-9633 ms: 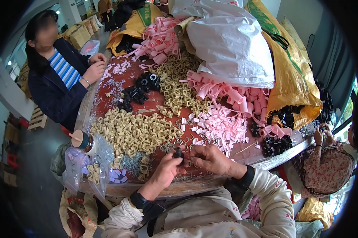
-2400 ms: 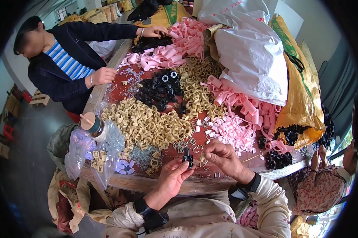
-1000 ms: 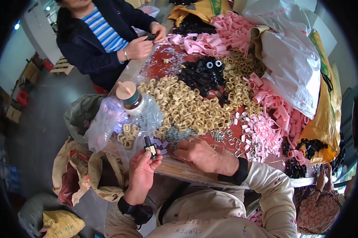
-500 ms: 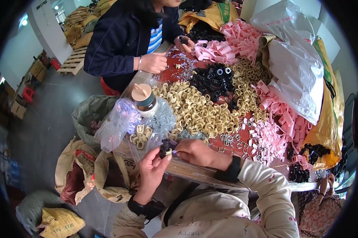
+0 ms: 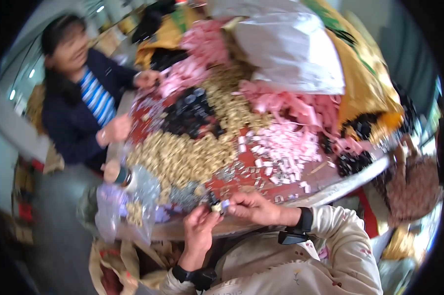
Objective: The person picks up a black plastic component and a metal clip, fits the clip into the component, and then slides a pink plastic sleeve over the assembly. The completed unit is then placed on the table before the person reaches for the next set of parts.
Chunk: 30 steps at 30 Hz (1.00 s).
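At the near edge of the table, my left hand [image 5: 199,227] pinches a small cream plastic part [image 5: 217,208] joined to or held with a dark piece. Close on its right, my right hand [image 5: 254,207] grips a small lilac piece [image 5: 226,204] between thumb and fingers. The lilac piece is up against the cream part; blur hides whether they are joined. Just beyond my hands lie a heap of cream plastic rings [image 5: 177,157], clear small parts [image 5: 188,195] and loose metal clips [image 5: 249,173].
Small pink pieces [image 5: 286,147], black parts [image 5: 190,113] and larger pink parts [image 5: 296,105] cover the table. A white sack [image 5: 291,54] and yellow sack [image 5: 364,83] stand far right. A jar [image 5: 116,173] and plastic bag [image 5: 109,209] sit left. Across the table a co-worker [image 5: 84,108] handles parts.
The view has swung to the right and blurred, so the table appears shifted left. My hands stay together, still holding the small parts. The co-worker's upper body now shows more fully.
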Motion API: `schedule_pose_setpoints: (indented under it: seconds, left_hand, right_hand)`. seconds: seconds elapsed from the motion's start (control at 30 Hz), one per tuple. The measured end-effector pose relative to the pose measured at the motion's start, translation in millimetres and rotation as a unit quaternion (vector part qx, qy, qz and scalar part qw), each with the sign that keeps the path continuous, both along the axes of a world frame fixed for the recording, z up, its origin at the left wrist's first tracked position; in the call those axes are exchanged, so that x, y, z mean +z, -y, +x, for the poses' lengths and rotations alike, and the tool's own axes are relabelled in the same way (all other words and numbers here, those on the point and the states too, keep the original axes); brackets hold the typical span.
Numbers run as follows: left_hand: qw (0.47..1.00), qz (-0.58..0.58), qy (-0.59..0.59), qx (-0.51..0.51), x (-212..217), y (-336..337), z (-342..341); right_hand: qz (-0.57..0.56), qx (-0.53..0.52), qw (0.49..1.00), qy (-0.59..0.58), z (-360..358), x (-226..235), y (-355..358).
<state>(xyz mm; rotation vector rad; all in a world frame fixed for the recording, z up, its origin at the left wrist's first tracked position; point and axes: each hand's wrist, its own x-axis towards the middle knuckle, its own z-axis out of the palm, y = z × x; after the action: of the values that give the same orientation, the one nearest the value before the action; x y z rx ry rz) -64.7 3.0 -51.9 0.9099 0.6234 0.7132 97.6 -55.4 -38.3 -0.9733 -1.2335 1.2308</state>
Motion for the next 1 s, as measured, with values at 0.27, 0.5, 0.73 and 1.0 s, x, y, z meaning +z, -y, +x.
schedule_pose_setpoints:
  seconds: [0.27,0.5,0.73,1.0]
  left_hand:
    - [0.999,-0.018,-0.015,-0.037,3.2,14.5,36.6]
    - [0.995,-0.057,-0.015,-0.085,8.9,14.9,53.5]
    - [0.991,-0.068,-0.043,-0.111,3.3,16.1,62.0]
    - [0.986,-0.022,-0.058,-0.154,3.3,33.0,77.6]
  right_hand:
    - [-0.103,0.025,0.979,-0.172,24.7,-14.8,24.8]
    - [-0.16,0.025,0.935,-0.314,44.8,-20.4,34.4]
    - [-0.141,0.003,0.954,-0.264,69.8,-29.6,59.3]
    - [-0.063,-0.012,0.995,-0.078,62.5,-17.1,69.6]
